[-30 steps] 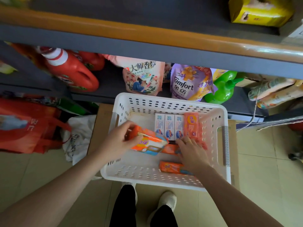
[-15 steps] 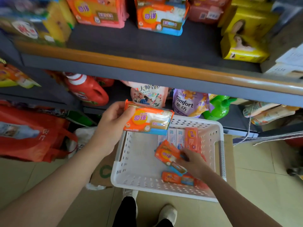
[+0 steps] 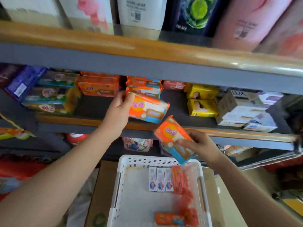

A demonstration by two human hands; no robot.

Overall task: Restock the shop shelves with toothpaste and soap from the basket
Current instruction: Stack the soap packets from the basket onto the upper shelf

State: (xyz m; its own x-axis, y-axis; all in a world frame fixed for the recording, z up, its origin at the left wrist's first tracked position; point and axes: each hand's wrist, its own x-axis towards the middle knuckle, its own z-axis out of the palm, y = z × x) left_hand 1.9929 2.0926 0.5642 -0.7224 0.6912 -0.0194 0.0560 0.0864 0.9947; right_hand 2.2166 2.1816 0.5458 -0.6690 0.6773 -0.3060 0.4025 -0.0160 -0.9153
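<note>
My left hand grips an orange and white soap pack at the front of the middle shelf, just below a stack of matching soap packs. My right hand holds a second orange soap pack, tilted, above the far rim of the white basket. Inside the basket lie three white toothpaste boxes, an orange soap pack upright beside them and another orange soap pack near the front.
More orange soap packs sit left on the middle shelf, yellow boxes and white Lux boxes right. Tall bottles stand on the top shelf. The basket rests on a cardboard box. Refill pouches fill the lower shelf.
Both hands rose from the basket toward the middle shelf. The left carried its soap pack up to the shelf front; the right lifted a second pack out of the basket. The view tilted upward.
</note>
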